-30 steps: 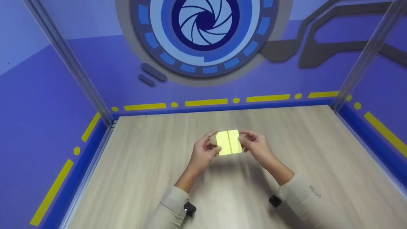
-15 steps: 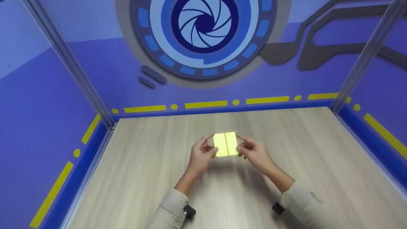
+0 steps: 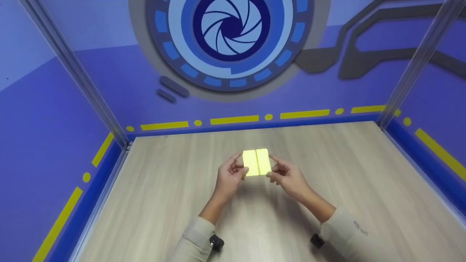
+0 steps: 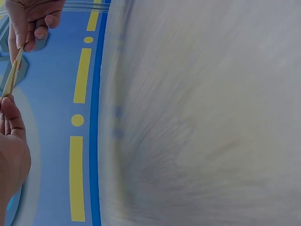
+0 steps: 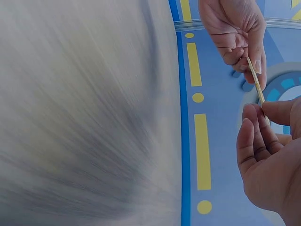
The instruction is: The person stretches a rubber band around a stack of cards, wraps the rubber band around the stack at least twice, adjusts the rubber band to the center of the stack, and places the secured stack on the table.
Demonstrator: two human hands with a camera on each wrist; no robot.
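Observation:
Raised over the table, a thin bright yellow square [image 3: 250, 163] with rounded corners faces the head camera. A darker seam runs down it near the middle. My left hand [image 3: 227, 177] pinches its left edge, thumb at the lower left corner and index finger at the upper left. On the other side my right hand [image 3: 292, 179] pinches the right edge, its thumb at the lower right corner. Seen nearly edge-on in both wrist views, the yellow square [image 5: 257, 81] is a slim strip between the two hands. The fingertips behind it are partly hidden.
A pale wood-grain table [image 3: 174, 203] spreads under both hands. Blue printed panels [image 3: 109, 83] stand at the back and on both sides, with metal posts [image 3: 78, 72] at the corners. Dark cameras [image 3: 216, 243] sit at the beige sleeves [image 3: 196, 233].
The yellow square has shifted slightly left with both hands. My right thumb has slid from partway up the right edge down to the lower corner.

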